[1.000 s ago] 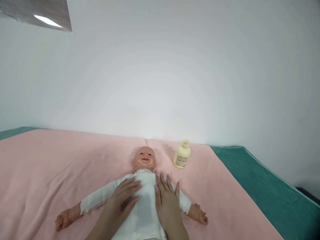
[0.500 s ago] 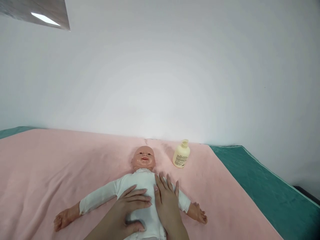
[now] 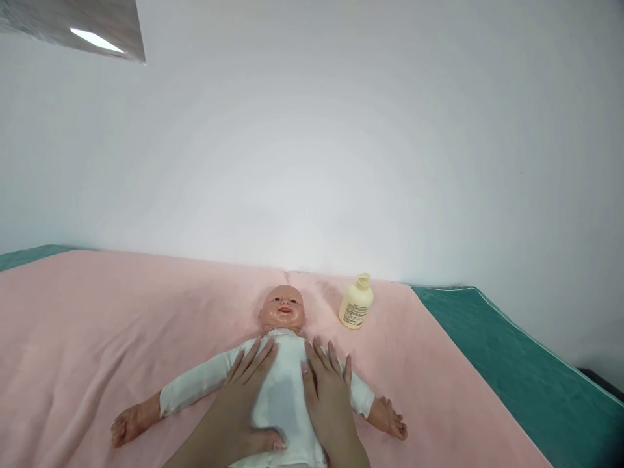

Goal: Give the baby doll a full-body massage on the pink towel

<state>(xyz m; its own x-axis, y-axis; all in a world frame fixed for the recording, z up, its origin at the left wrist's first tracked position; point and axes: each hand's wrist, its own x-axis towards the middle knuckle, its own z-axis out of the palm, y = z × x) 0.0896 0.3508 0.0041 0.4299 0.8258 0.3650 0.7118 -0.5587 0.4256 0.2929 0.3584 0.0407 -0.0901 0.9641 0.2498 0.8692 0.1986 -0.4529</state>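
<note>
A baby doll (image 3: pixel 285 383) in a white long-sleeved top lies on its back, arms spread, head toward the wall. My left hand (image 3: pixel 242 403) rests flat on the left side of its chest, fingers stretched toward the shoulder and thumb out across the belly. On the right side of the chest lies my right hand (image 3: pixel 327 390), its fingers spread and pointing at the other shoulder. Neither hand holds anything. The doll's legs are out of view. A pale yellow pump bottle (image 3: pixel 356 304) stands right of the doll's head.
Under the doll is a pink cloth (image 3: pixel 160 312) with creases at the left. Green cover (image 3: pixel 517 364) shows at the right and far left. A white wall (image 3: pixel 312 143) rises behind. A shiny grey-brown panel (image 3: pixel 82 29) hangs at the top left.
My left hand has turned and slid up the doll's chest, its fingers now pointing toward the shoulder instead of across the chest. My right hand stays in place. The view has shifted slightly.
</note>
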